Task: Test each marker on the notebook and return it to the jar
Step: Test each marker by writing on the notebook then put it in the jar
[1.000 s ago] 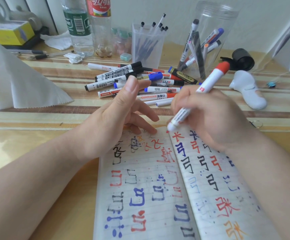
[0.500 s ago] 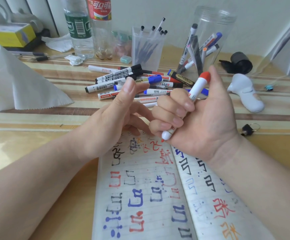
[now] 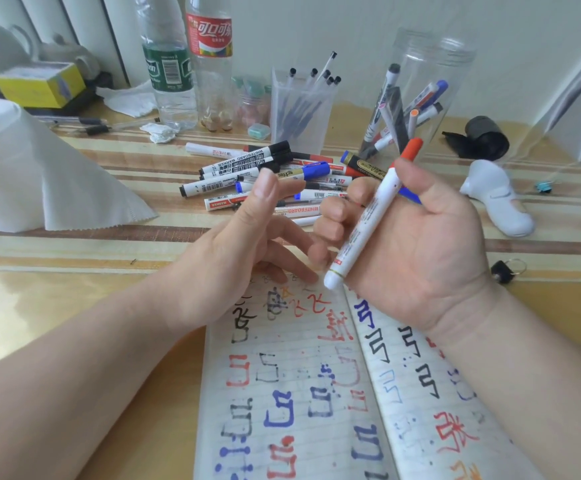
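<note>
My right hand [image 3: 420, 251], palm up, curls its fingers around one white marker [image 3: 368, 220] with a red cap. The marker is tilted above the top edge of the one open notebook [image 3: 299, 393]. My left hand [image 3: 233, 258] is just beside it, fingers spread, holding nothing. Behind, one clear jar [image 3: 420, 91] stands on the surface [image 3: 74, 306] with several markers inside. A loose pile of markers [image 3: 247, 171], too overlapped to count, lies between. Two bottles [image 3: 169, 74] stand at the back.
</note>
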